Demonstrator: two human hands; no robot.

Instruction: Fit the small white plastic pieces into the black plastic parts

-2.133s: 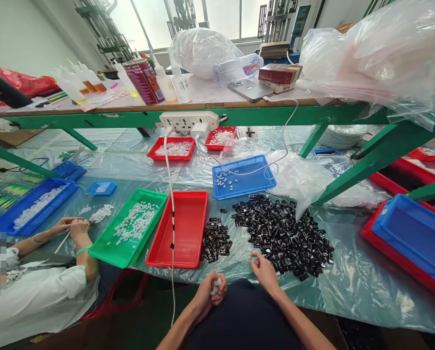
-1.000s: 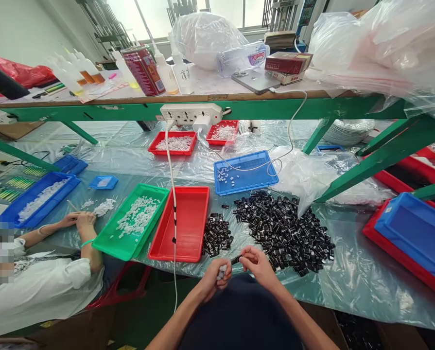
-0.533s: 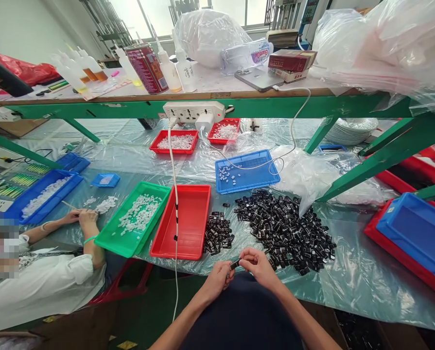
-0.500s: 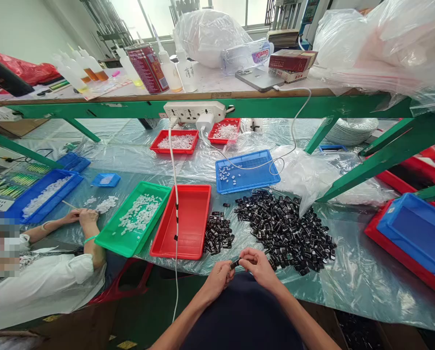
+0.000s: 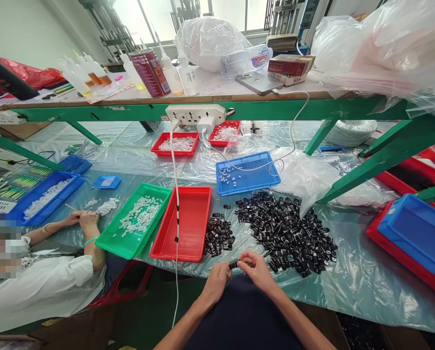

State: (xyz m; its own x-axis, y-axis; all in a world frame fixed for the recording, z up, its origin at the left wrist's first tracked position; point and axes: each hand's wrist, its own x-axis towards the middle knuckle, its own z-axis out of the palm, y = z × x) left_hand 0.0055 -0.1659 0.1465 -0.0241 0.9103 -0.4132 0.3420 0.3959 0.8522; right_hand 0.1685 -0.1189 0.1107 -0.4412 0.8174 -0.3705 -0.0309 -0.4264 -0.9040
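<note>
Between my two hands, at the near edge of the table, is a small black plastic piece (image 5: 234,265). My left hand (image 5: 219,278) is closed on its left end, and the fingers of my right hand (image 5: 254,268) pinch its right end. Just beyond my right hand spreads a big heap of similar black pieces (image 5: 290,228). A smaller pile of black pieces (image 5: 217,236) lies past my left hand, against the right wall of a red tray (image 5: 181,250). Fine detail of the held piece is too small to make out.
A green tray (image 5: 110,243) with white bits stands left of the red one. A white cable (image 5: 176,287) hangs across the red tray. Further back lies a blue tray (image 5: 248,189); stacked trays (image 5: 414,233) stand right. A co-worker (image 5: 57,287) sits at left beneath the green-framed shelf (image 5: 122,113).
My hands stay together on the black piece, with only slight shifts of the fingers. The view has moved a little.
</note>
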